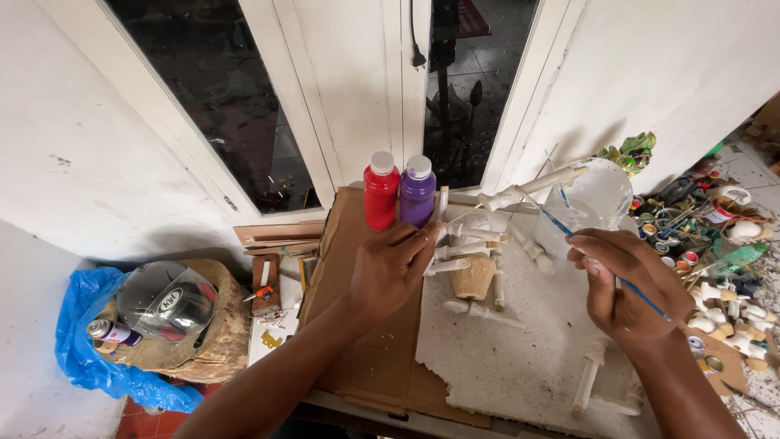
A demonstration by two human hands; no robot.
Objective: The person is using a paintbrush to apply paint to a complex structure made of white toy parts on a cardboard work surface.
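- While the left hand point(390, 272) pinches a thin skewer, the white carved piece point(532, 185) stuck on its far end stands raised above the foam slab point(520, 349): a long, pale, unpainted shape, tilted up to the right, its tip just before the clear plastic jar point(597, 199).
- More white pieces on sticks point(475, 244) stand pushed into the slab right beside the left hand's fingers, and others lie flat on the foam, one near its front edge point(589, 382).
- The slab is ragged along its left edge, where it overlaps a brown cardboard sheet point(366, 341); a red bottle point(380, 191) and a purple bottle point(418, 191) stand touching each other at the back of the cardboard.
- Open foam lies between the two hands and towards the front of the slab; to the right, small paint pots and painted figures point(715, 268) crowd close to the right hand, and the window frame and wall close in the back.
- Left-hand fingers are curled narrow, thumb and fingertips closed on the skewer.
- The right hand point(626, 284) holds a thin blue paintbrush point(597, 264), fingers folded around its shaft, the bristle end pointing up-left to just under the carved piece; whether it touches cannot be told.
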